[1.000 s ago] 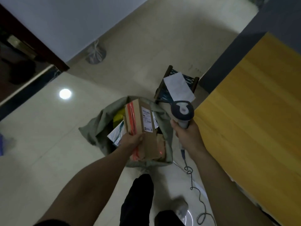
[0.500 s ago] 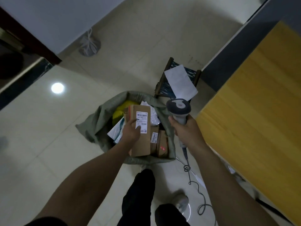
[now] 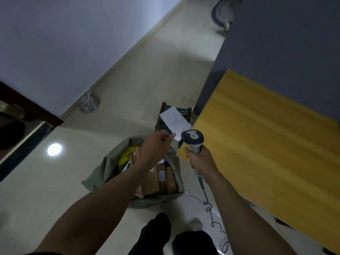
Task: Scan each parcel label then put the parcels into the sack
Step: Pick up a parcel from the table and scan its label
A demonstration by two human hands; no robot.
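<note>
**While the sack (image 3: 103,172) sits open on the floor, the left hand (image 3: 156,146) hovers above it**

Though the fingers are curled, I cannot tell whether the left grip has closed on anything. The hand is right at the corner of the white paper (image 3: 174,119) lying on the small stool (image 3: 160,116). The right hand (image 3: 201,161) has its grip clamped round the barcode scanner (image 3: 192,139), head up, its coiled cable (image 3: 207,208) trailing to the floor. Cardboard parcels (image 3: 165,181) lie inside the grey-green sack, a yellow packet (image 3: 126,157) among them. The yellow wooden surface (image 3: 266,144) stands to the right.
</note>
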